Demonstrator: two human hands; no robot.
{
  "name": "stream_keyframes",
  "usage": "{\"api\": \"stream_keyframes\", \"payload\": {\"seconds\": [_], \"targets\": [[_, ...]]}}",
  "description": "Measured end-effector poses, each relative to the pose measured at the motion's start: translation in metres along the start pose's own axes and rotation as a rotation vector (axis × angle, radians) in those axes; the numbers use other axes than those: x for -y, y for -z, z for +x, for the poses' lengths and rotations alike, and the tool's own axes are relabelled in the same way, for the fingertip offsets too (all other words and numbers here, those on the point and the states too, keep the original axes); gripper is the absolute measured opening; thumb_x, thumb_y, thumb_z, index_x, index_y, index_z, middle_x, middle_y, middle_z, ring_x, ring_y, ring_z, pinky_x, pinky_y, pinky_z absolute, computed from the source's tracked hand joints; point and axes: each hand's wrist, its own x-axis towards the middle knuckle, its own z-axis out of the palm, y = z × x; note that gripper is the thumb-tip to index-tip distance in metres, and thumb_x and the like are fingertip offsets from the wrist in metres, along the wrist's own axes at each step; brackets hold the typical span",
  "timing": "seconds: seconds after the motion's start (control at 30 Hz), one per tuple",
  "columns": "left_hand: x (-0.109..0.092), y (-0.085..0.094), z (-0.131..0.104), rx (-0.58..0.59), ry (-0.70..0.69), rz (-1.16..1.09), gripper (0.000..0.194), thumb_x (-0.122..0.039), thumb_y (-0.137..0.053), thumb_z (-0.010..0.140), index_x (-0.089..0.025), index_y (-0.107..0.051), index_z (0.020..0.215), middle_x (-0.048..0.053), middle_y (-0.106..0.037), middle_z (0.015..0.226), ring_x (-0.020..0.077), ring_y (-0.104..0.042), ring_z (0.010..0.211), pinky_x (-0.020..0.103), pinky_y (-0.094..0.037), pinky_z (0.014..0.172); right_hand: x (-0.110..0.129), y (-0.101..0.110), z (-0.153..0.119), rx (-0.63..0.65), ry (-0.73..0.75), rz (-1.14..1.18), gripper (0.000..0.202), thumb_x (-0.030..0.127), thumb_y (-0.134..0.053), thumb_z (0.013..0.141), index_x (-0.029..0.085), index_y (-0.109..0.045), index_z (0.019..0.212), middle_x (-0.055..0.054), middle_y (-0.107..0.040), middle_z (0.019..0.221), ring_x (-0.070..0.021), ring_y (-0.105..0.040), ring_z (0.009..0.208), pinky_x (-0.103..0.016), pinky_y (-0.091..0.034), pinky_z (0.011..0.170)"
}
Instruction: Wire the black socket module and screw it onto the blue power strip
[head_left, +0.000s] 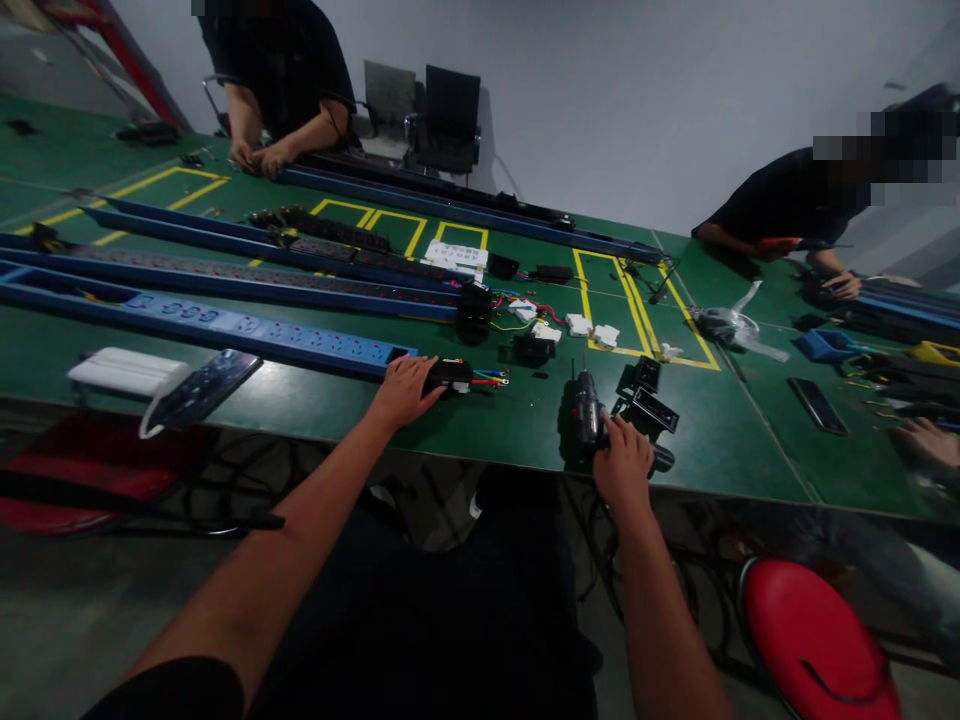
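Note:
My left hand (407, 389) rests, fingers bent round it, on a black end piece (450, 375) at the right end of a long blue socket strip (262, 329). Red, yellow and green wires (491, 378) stick out of that piece. My right hand (624, 455) has its fingers closed on the handle of a black power drill (587, 408), which lies on the green table with its bit pointing away from me. Just right of the drill are black brackets (654, 408).
More blue strips (225, 275) lie behind, with white connectors (579, 325) near their ends. A phone (214, 388) and a white box (124, 370) sit front left. Another phone (817, 404) lies right. People work across the table and at the right. Red stools (817, 640) stand below.

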Motion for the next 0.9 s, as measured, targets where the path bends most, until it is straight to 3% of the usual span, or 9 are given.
{"api": "stream_keyframes", "payload": {"seconds": [0.13, 0.3, 0.43, 0.6, 0.73, 0.9], "targets": [[0.004, 0.001, -0.001, 0.016, 0.010, -0.019, 0.059, -0.036, -0.065, 0.087, -0.019, -0.056, 0.142, 0.019, -0.062, 0.144, 0.0386, -0.049, 0.143, 0.057, -0.026, 0.124, 0.018, 0.001, 0.008, -0.119, -0.054, 0.143, 0.055, 0.019, -0.048, 0.091, 0.021, -0.058, 0.145, -0.014, -0.054, 0.152, -0.0315, -0.045, 0.142, -0.055, -0.031, 0.122], [0.009, -0.001, -0.001, 0.027, 0.021, -0.028, 0.057, -0.031, -0.070, 0.080, -0.020, -0.057, 0.134, 0.020, -0.060, 0.143, 0.0401, -0.048, 0.142, 0.058, -0.027, 0.123, 0.041, 0.014, 0.080, -0.141, 0.116, 0.212, 0.042, 0.022, -0.052, 0.096, 0.020, -0.063, 0.136, -0.015, -0.057, 0.144, -0.0311, -0.047, 0.137, -0.052, -0.032, 0.122], [0.013, -0.004, -0.001, 0.010, 0.005, -0.013, 0.053, -0.032, -0.070, 0.080, -0.019, -0.057, 0.130, 0.021, -0.060, 0.145, 0.0385, -0.049, 0.142, 0.057, -0.028, 0.123, 0.069, -0.002, 0.161, 0.011, 0.383, 0.236, 0.047, 0.022, -0.054, 0.098, 0.016, -0.058, 0.144, -0.016, -0.054, 0.150, -0.0299, -0.044, 0.142, -0.048, -0.031, 0.124], [0.016, -0.006, -0.001, 0.023, 0.036, -0.005, 0.053, -0.035, -0.071, 0.079, -0.023, -0.057, 0.128, 0.018, -0.063, 0.141, 0.0391, -0.052, 0.139, 0.057, -0.030, 0.121, 0.095, -0.048, 0.230, 0.279, 0.379, 0.060, 0.085, 0.031, -0.075, 0.086, 0.011, -0.039, 0.160, -0.022, -0.042, 0.160, -0.0420, -0.036, 0.147, -0.060, -0.028, 0.122], [0.016, -0.007, -0.001, 0.014, 0.026, -0.001, 0.055, -0.036, -0.071, 0.078, -0.022, -0.057, 0.130, 0.018, -0.064, 0.139, 0.0394, -0.053, 0.136, 0.056, -0.030, 0.121, 0.099, -0.062, 0.239, 0.374, 0.391, -0.014, 0.073, 0.036, -0.076, 0.087, 0.012, -0.050, 0.151, -0.023, -0.051, 0.149, -0.0400, -0.046, 0.135, -0.059, -0.035, 0.116], [0.016, -0.007, 0.000, -0.004, 0.017, -0.032, 0.056, -0.036, -0.071, 0.077, -0.023, -0.058, 0.130, 0.018, -0.066, 0.134, 0.0404, -0.055, 0.133, 0.057, -0.031, 0.120, 0.096, -0.044, 0.220, 0.282, 0.404, -0.009, 0.057, 0.032, -0.073, 0.088, 0.014, -0.056, 0.140, -0.018, -0.054, 0.140, -0.0356, -0.047, 0.128, -0.054, -0.039, 0.112]]}}
